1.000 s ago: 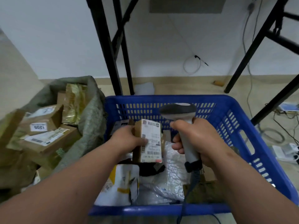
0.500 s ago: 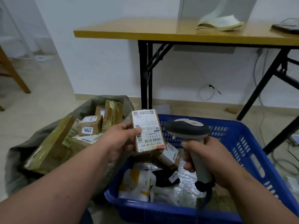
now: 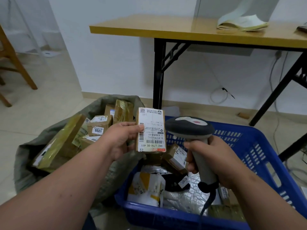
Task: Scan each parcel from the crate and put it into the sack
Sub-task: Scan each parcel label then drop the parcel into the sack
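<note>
My left hand [image 3: 122, 138] grips a small cardboard parcel [image 3: 150, 130] by its left edge, its white shipping label facing me, raised above the crate's left rim. My right hand [image 3: 211, 161] grips the handle of a grey barcode scanner [image 3: 190, 127], whose head sits just right of the parcel. The blue plastic crate [image 3: 259, 146] below holds several parcels: white-and-yellow mailers, a black bag, silver bubble mailers and taped boxes. The grey-green sack [image 3: 25, 163] stands open on the left, filled with several brown boxes.
A wooden-topped folding table [image 3: 191, 31] with black legs stands behind the crate, with a stack of papers [image 3: 242, 22] on it. Cables [image 3: 217, 95] run along the wall and floor at the right. A wooden chair leg [image 3: 20, 67] is at the far left.
My left hand has lifted the parcel up out of the crate and leftward toward the sack. The scanner has risen alongside it. My view has tilted upward, bringing the table into sight.
</note>
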Available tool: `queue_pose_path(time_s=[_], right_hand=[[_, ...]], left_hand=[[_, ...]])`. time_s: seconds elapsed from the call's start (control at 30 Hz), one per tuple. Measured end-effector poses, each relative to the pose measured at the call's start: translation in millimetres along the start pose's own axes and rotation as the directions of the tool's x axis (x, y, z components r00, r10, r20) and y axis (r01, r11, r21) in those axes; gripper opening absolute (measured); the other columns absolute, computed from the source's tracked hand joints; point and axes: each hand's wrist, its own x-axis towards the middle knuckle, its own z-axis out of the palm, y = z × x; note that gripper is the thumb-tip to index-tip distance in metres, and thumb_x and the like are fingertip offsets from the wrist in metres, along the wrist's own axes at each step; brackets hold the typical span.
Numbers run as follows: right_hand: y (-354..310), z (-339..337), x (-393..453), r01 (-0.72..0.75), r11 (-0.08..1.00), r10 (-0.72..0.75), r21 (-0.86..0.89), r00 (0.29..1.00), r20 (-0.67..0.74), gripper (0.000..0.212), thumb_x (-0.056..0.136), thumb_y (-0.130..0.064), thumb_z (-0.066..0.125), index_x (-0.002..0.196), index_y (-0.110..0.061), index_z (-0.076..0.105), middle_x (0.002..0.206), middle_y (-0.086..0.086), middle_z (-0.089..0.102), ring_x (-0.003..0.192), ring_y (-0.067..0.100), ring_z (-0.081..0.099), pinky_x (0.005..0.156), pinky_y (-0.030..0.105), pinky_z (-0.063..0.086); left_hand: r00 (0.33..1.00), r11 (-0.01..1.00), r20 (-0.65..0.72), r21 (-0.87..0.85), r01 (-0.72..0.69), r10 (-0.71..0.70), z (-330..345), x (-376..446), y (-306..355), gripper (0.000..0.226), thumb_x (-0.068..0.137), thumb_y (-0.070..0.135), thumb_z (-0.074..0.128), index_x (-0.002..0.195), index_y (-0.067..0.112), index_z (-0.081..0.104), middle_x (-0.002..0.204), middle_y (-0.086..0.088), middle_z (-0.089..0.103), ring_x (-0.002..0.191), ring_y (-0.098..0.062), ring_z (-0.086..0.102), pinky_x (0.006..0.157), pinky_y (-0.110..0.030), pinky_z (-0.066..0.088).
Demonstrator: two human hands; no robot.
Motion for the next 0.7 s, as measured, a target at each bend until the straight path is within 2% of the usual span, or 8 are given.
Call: queue_pose_path(time_s=[0.1,0.17,0.2,0.3,0.4,0.5,0.53,0.7], right_hand=[[-1.3,3.6,-1.2,0.004,0.999,-0.003,-0.045,0.999,0.035,0.023,0.085,-0.021,0.071,0.081,0.0,0.063,0.064,0.013,0.067,0.056,0.027,0.066,0.055,0.033,0.053],[-1.5,6.2,-1.8,0.002,0.998,0.0,-0.059,0.999,0.041,0.02,0.087,-0.017,0.068,0.081,0.001,0.063,0.063,0.012,0.067,0.054,0.026,0.066,0.054,0.032,0.054],[-1.6,7.3,-2.0,-0.001,0.998,0.004,-0.06,0.999,0.041,0.018,0.087,-0.015,0.067,0.081,0.001,0.062,0.062,0.011,0.066,0.054,0.026,0.066,0.053,0.031,0.054],[-2.5,9.3,-2.6,-0.005,0.998,0.008,-0.066,0.999,0.043,0.018,0.087,-0.015,0.067,0.082,0.002,0.062,0.063,0.011,0.067,0.054,0.026,0.066,0.053,0.031,0.053],[-4.0,10.5,-3.7,-0.003,0.997,0.006,-0.071,0.999,0.041,0.018,0.087,-0.016,0.067,0.083,0.001,0.062,0.063,0.011,0.067,0.054,0.025,0.066,0.054,0.032,0.054],[-4.5,11.4,-3.7,-0.007,0.998,0.009,-0.062,0.999,0.04,0.021,0.087,-0.019,0.069,0.079,0.0,0.063,0.063,0.012,0.066,0.053,0.025,0.065,0.054,0.033,0.054],[-4.5,11.5,-3.2,-0.008,0.998,0.01,-0.06,0.999,0.039,0.022,0.086,-0.02,0.069,0.078,0.0,0.063,0.063,0.012,0.066,0.054,0.026,0.065,0.055,0.034,0.054],[-4.5,11.1,-1.2,-0.019,0.996,0.021,-0.088,0.999,0.031,0.018,0.088,-0.015,0.067,0.081,0.001,0.063,0.065,0.014,0.066,0.055,0.028,0.065,0.057,0.036,0.053]], left_hand=[[1.0,0.999,-0.005,-0.04,0.019,-0.019,-2.5,-0.4,-0.6,0.026,0.09,0.016,0.064,0.115,0.008,0.062,0.081,-0.004,0.076,0.06,-0.013,0.071,0.07,-0.036,0.055],[0.999,0.997,-0.021,-0.07,0.031,-0.032,-4.6,0.5,-0.1,0.024,0.089,0.017,0.063,0.112,0.01,0.065,0.085,-0.004,0.077,0.074,-0.017,0.073,0.085,-0.041,0.054],[0.999,0.995,-0.027,-0.091,0.036,-0.038,-5.4,0.7,0.3,0.023,0.089,0.017,0.064,0.111,0.011,0.066,0.087,-0.004,0.077,0.082,-0.019,0.072,0.085,-0.042,0.055],[0.998,0.989,-0.041,-0.142,0.045,-0.051,-7.1,1.4,1.2,0.027,0.087,0.016,0.066,0.113,0.011,0.065,0.086,-0.002,0.077,0.081,-0.018,0.073,0.074,-0.039,0.058],[0.995,0.982,-0.101,-0.19,-0.006,-0.014,-7.3,2.6,1.0,0.048,0.083,0.008,0.07,0.127,0.016,0.053,0.093,-0.007,0.076,0.079,-0.023,0.075,0.068,-0.046,0.06],[0.988,0.976,-0.15,-0.207,-0.067,0.036,-7.8,3.7,2.3,0.079,0.081,-0.004,0.067,0.135,0.044,0.037,0.108,-0.012,0.064,0.076,-0.032,0.074,0.061,-0.048,0.059],[0.988,0.976,-0.15,-0.205,-0.077,0.046,-7.5,3.6,2.7,0.083,0.081,-0.006,0.066,0.136,0.048,0.036,0.109,-0.012,0.063,0.076,-0.033,0.074,0.061,-0.048,0.059],[0.987,0.978,-0.144,-0.188,-0.095,0.068,-10.9,5.0,1.3,0.053,0.087,-0.001,0.061,0.125,0.033,0.049,0.111,-0.012,0.068,0.075,-0.031,0.075,0.06,-0.043,0.059]])
